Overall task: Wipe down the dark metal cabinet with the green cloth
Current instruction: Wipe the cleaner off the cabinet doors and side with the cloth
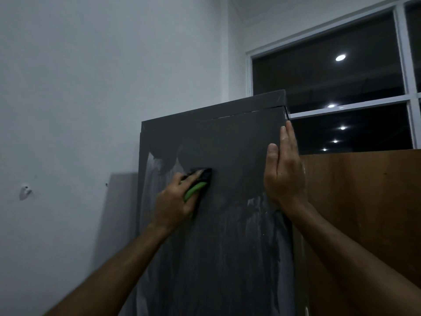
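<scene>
Left hand clutches folded green cloth against tall dark metal cabinet, right hand flat, bracing its right edge; upper panel looks clean, pale streaks below and at left remain.

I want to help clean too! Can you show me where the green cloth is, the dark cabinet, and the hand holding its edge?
green cloth [195, 190]: head view, on its bright green fold under the fingers.
dark cabinet [232, 142]: head view, on the wiped upper front panel.
right hand [284, 176]: head view, on the middle of the hand at the cabinet's right edge.
</scene>
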